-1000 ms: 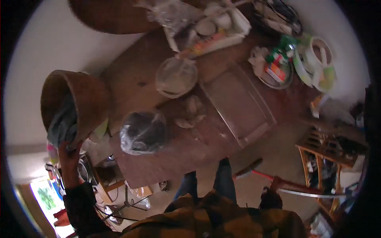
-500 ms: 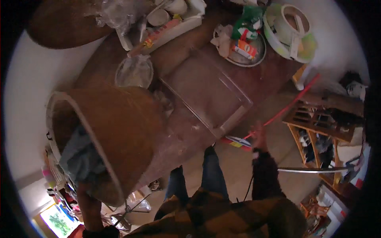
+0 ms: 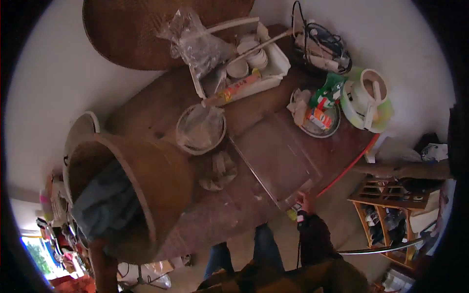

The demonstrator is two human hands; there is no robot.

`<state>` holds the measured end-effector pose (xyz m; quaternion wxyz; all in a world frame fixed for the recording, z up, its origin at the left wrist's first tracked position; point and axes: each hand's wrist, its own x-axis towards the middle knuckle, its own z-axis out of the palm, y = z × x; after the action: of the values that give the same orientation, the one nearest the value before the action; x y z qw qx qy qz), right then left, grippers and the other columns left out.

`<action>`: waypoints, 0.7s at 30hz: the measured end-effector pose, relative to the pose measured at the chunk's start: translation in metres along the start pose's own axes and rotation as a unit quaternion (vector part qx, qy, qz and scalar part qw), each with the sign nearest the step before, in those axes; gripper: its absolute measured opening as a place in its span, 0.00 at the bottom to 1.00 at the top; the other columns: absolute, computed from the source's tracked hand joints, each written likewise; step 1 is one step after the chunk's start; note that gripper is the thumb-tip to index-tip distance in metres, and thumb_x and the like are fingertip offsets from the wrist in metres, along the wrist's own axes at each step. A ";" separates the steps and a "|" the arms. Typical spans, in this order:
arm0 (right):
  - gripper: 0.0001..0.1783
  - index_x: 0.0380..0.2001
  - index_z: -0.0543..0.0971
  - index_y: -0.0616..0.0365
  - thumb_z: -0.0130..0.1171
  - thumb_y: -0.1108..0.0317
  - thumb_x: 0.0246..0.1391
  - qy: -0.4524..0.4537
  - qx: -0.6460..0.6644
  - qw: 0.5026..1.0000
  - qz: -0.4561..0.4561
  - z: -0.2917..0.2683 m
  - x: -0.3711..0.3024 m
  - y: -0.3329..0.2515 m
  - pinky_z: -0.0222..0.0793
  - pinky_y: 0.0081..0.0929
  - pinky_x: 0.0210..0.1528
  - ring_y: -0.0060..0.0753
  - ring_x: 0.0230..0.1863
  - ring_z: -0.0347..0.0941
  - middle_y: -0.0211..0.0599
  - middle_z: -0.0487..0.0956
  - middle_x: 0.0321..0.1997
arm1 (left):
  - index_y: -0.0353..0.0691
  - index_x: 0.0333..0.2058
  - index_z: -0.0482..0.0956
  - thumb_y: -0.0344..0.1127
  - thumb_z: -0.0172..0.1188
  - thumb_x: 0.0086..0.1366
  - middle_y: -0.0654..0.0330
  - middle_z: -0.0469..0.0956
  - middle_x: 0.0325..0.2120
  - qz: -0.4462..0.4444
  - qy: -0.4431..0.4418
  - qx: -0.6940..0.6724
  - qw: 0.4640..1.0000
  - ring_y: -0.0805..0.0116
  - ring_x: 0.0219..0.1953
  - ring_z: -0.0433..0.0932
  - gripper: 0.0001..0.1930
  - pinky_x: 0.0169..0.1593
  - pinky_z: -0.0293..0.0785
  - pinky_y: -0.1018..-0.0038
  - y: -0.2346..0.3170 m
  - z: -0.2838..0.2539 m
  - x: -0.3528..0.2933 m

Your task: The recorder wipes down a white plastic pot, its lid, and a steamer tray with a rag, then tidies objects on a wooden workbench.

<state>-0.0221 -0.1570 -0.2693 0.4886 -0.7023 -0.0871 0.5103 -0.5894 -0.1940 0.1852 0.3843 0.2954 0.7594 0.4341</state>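
A large brown barrel-like tub (image 3: pixel 166 176) lies tipped on the table (image 3: pixel 220 215), its mouth facing left. Bunched grey-blue cloth (image 3: pixel 110 198) fills part of the mouth. My left hand (image 3: pixel 97 246) reaches to the lower part of the mouth, beside the cloth; its fingers are hidden. At the table's near right corner, my right hand (image 3: pixel 305 201) is closed on the red handle (image 3: pixel 347 168) of what looks like a broom. The handle slants up and right along the table edge. A bit of yellow (image 3: pixel 292 214) shows below the hand.
On the table are a plastic-covered basin (image 3: pixel 200 129), a crumpled bag (image 3: pixel 218 171), a flat glass-like panel (image 3: pixel 273 161), a white box with bowls (image 3: pixel 281 61), a bowl of packages (image 3: pixel 332 128) and a green-white tub (image 3: pixel 383 110). A wooden shoe rack (image 3: pixel 391 195) stands right.
The view has shifted, showing more of the table's far side. My right hand and the red handle have moved left together, closer to the table's edge. My left hand stays at the tub's mouth.
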 end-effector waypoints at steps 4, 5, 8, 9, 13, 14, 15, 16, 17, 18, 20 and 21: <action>0.08 0.34 0.75 0.54 0.55 0.68 0.48 -0.119 -0.074 0.990 0.032 -0.023 -0.004 -0.035 0.68 0.28 0.27 0.26 0.33 0.72 0.28 0.73 0.30 | 0.39 0.41 0.68 0.20 0.57 0.39 0.57 0.68 0.40 0.220 0.025 0.244 0.944 0.64 0.43 0.68 0.25 0.47 0.66 0.69 -0.044 -0.096 0.103; 0.08 0.35 0.75 0.54 0.54 0.68 0.49 -0.127 -0.101 0.981 0.108 -0.021 -0.011 -0.047 0.68 0.27 0.27 0.25 0.34 0.71 0.28 0.73 0.30 | 0.39 0.41 0.68 0.19 0.57 0.39 0.57 0.68 0.40 0.214 0.027 0.278 0.936 0.65 0.44 0.68 0.25 0.47 0.66 0.70 -0.045 -0.114 0.138; 0.11 0.39 0.74 0.55 0.51 0.71 0.50 -0.134 -0.148 0.966 -0.166 -0.026 -0.043 -0.051 0.65 0.23 0.21 0.23 0.21 0.68 0.30 0.72 0.23 | 0.38 0.42 0.67 0.18 0.56 0.40 0.56 0.68 0.40 0.259 -0.022 0.323 0.910 0.63 0.44 0.67 0.25 0.47 0.67 0.69 -0.006 -0.055 0.194; 0.12 0.40 0.74 0.55 0.50 0.71 0.51 -0.125 -0.182 0.947 -0.234 -0.024 -0.051 -0.051 0.65 0.22 0.21 0.23 0.19 0.67 0.30 0.72 0.22 | 0.37 0.42 0.67 0.19 0.57 0.41 0.55 0.68 0.41 0.285 -0.029 0.323 0.902 0.62 0.44 0.67 0.25 0.47 0.67 0.69 0.002 -0.041 0.206; 0.15 0.46 0.71 0.54 0.46 0.69 0.55 -0.214 -0.349 0.877 -0.251 -0.019 -0.036 -0.039 0.67 0.23 0.32 0.23 0.29 0.68 0.31 0.72 0.30 | 0.35 0.44 0.65 0.29 0.64 0.45 0.54 0.66 0.43 0.382 -0.025 0.293 0.876 0.59 0.43 0.68 0.26 0.46 0.69 0.66 -0.029 -0.030 0.311; 0.15 0.47 0.71 0.54 0.45 0.69 0.56 -0.278 -0.370 0.858 -0.221 -0.020 -0.032 -0.037 0.68 0.23 0.35 0.23 0.31 0.68 0.32 0.72 0.33 | 0.34 0.44 0.65 0.31 0.66 0.46 0.54 0.66 0.43 0.401 -0.022 0.285 0.870 0.58 0.43 0.68 0.27 0.45 0.69 0.65 -0.041 -0.026 0.339; 0.14 0.47 0.71 0.54 0.45 0.68 0.57 -0.203 -0.307 0.923 -0.116 -0.018 -0.038 -0.036 0.67 0.23 0.38 0.24 0.33 0.68 0.32 0.71 0.35 | 0.33 0.45 0.64 0.34 0.67 0.46 0.53 0.66 0.43 0.392 -0.029 0.290 0.872 0.57 0.43 0.68 0.28 0.45 0.69 0.65 -0.043 -0.002 0.347; 0.14 0.46 0.71 0.54 0.45 0.67 0.57 -0.130 -0.229 0.965 -0.011 0.001 -0.050 -0.039 0.67 0.24 0.40 0.24 0.35 0.67 0.32 0.71 0.36 | 0.33 0.46 0.64 0.36 0.68 0.47 0.52 0.66 0.44 0.383 -0.029 0.300 0.873 0.57 0.43 0.68 0.30 0.45 0.69 0.65 -0.041 0.014 0.352; 0.14 0.46 0.71 0.54 0.44 0.66 0.58 -0.039 -0.141 0.985 0.094 0.002 -0.066 -0.041 0.67 0.24 0.43 0.25 0.36 0.67 0.32 0.70 0.38 | 0.32 0.47 0.63 0.38 0.69 0.46 0.51 0.65 0.44 0.349 -0.046 0.320 0.879 0.57 0.43 0.68 0.32 0.45 0.69 0.65 -0.023 0.054 0.326; 0.14 0.46 0.71 0.54 0.45 0.66 0.58 -0.091 -0.078 0.991 0.062 -0.003 -0.073 -0.042 0.67 0.26 0.44 0.26 0.38 0.67 0.32 0.70 0.41 | 0.32 0.48 0.62 0.39 0.69 0.46 0.50 0.65 0.44 0.345 -0.027 0.356 0.868 0.57 0.43 0.68 0.34 0.44 0.69 0.65 -0.024 0.061 0.332; 0.14 0.47 0.70 0.54 0.45 0.66 0.58 -0.208 0.039 0.977 -0.012 -0.004 -0.080 -0.047 0.67 0.28 0.46 0.28 0.42 0.67 0.33 0.69 0.45 | 0.31 0.49 0.62 0.41 0.70 0.46 0.49 0.65 0.44 0.356 0.041 0.441 0.823 0.57 0.44 0.68 0.36 0.43 0.70 0.66 -0.057 0.042 0.381; 0.13 0.45 0.71 0.55 0.45 0.66 0.57 -0.197 -0.046 0.978 -0.056 -0.008 -0.084 -0.050 0.68 0.29 0.46 0.29 0.42 0.68 0.34 0.70 0.45 | 0.30 0.50 0.62 0.42 0.70 0.46 0.48 0.65 0.44 0.368 0.084 0.486 0.788 0.57 0.44 0.69 0.36 0.42 0.70 0.66 -0.080 0.038 0.411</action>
<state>-0.0363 -0.1888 -0.1777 0.4571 -0.6035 -0.2442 0.6060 -0.7848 0.1074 -0.0327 -0.0639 0.6630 0.7327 0.1396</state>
